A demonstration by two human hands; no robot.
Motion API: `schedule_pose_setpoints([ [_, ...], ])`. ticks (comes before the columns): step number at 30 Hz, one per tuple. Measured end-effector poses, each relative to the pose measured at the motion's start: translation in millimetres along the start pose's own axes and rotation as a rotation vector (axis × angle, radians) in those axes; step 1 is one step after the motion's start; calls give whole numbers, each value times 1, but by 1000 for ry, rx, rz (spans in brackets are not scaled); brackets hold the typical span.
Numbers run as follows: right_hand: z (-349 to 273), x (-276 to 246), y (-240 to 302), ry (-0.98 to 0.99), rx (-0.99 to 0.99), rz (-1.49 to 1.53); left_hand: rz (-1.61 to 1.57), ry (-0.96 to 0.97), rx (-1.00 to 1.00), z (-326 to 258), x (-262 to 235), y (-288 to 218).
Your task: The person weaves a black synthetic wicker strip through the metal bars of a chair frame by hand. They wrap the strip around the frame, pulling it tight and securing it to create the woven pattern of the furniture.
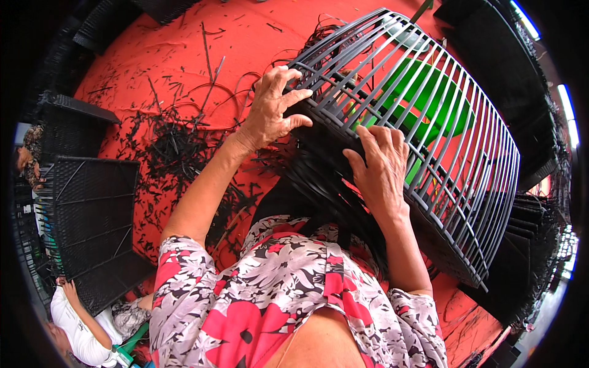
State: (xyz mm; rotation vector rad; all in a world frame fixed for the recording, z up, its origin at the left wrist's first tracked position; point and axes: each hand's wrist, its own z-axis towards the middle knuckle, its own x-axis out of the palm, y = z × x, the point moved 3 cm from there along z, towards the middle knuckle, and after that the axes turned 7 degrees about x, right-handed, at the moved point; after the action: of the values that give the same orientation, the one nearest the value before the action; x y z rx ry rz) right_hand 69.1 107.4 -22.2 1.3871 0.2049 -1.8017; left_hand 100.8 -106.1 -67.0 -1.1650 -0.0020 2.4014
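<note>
A large curved frame (429, 104) of grey ribs lies tilted in front of me, its near edge wrapped in dark woven strips (325, 165). My left hand (273, 107) grips the frame's left corner, fingers curled over the ribs. My right hand (380, 165) presses on the ribs near the woven edge, fingers bent around them. A bundle of loose dark strands (343, 214) hangs from the woven part down toward my lap. A green stool (429, 98) shows through the ribs beneath the frame.
A red floor mat (172, 55) is littered with cut dark strip scraps (172, 141). Black woven panels (92, 214) stand at the left, more stacked at the right (527, 245). Another person in a white shirt (76, 325) sits at lower left.
</note>
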Motion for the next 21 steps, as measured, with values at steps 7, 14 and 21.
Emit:
schedule_pose_setpoints([
  [7,4,14,3,-16,4,13,-102,23,-58,6,3,-2],
  [14,2,19,-1,-14,-4,55,-165,15,-107,1,7,-2],
  [21,20,14,13,38,-22,48,-374,-54,-228,-8,-9,23],
])
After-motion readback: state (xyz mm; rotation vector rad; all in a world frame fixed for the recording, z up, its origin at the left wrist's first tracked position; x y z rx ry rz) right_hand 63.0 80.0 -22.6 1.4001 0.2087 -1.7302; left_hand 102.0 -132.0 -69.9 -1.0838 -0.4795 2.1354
